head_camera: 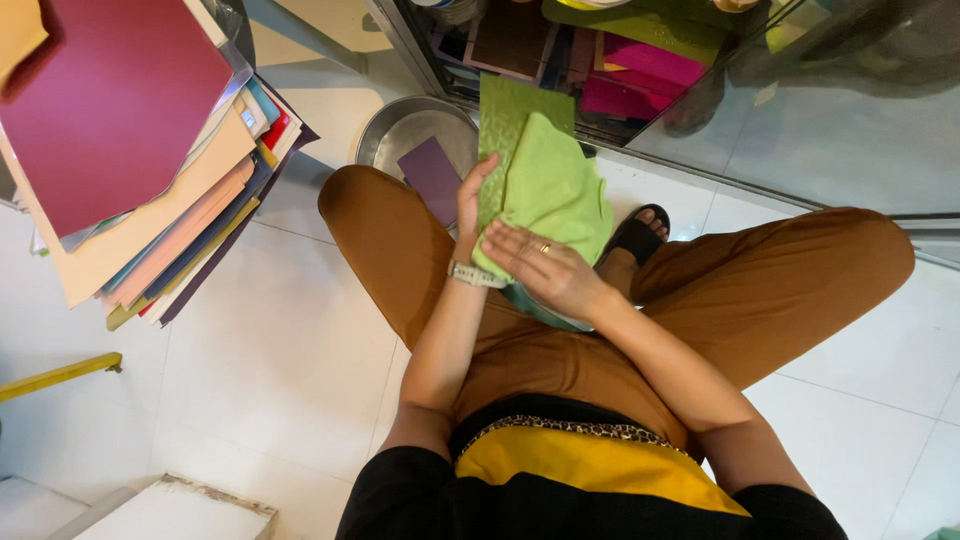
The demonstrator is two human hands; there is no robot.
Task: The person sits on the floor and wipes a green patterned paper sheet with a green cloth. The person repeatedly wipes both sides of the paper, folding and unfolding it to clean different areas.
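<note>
A light green cloth [553, 190] lies over a darker green patterned sheet [505, 120], both held above the person's lap, just in front of the knees. The left hand [470, 200] grips the left edge of the sheet, thumb on top and fingers curled behind, closed on it. The right hand [545, 268] lies flat and open on the cloth's lower part, fingers spread, pressing rather than clasping. As far as can be judged, the wiping or covering is mid-way: the cloth sits on the sheet's lower half while its upper strip shows bare. Behind the sheet, a metal basin [400, 125] stands on the white tiled floor [290, 350] with a purple card in it; a fanned stack of coloured paper [150, 170] lies to the left.
</note>
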